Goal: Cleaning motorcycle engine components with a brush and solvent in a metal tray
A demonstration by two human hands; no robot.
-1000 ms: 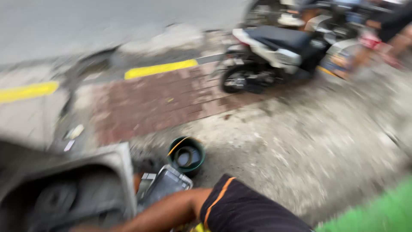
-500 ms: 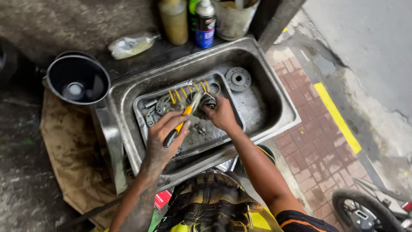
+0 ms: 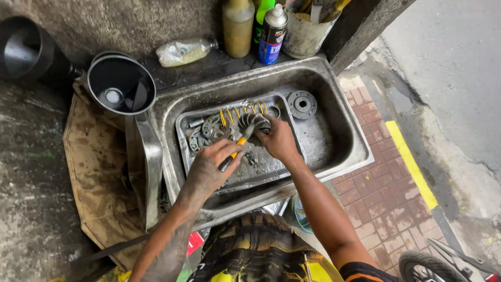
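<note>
Over the dented steel sink (image 3: 334,99), left hand (image 3: 211,167) grips a yellow-and-black-handled brush (image 3: 237,149); right hand (image 3: 279,141) clasps a dark finned metal part (image 3: 253,122) above the greasy tray (image 3: 287,117); oily fingers could drop it, I'd guess.

Black funnel (image 3: 121,83) left of steel sink (image 3: 342,130); spray can (image 3: 272,35), amber bottle (image 3: 237,27), plastic bottle (image 3: 183,51), tool-filled bucket (image 3: 307,32) behind it. Flanged hub (image 3: 302,104) in sink. Brown cloth (image 3: 96,172) left.

Yellow-handled brush (image 3: 237,149), yellow spring (image 3: 242,112), grey steel sink (image 3: 334,104), black funnel (image 3: 121,86).
</note>
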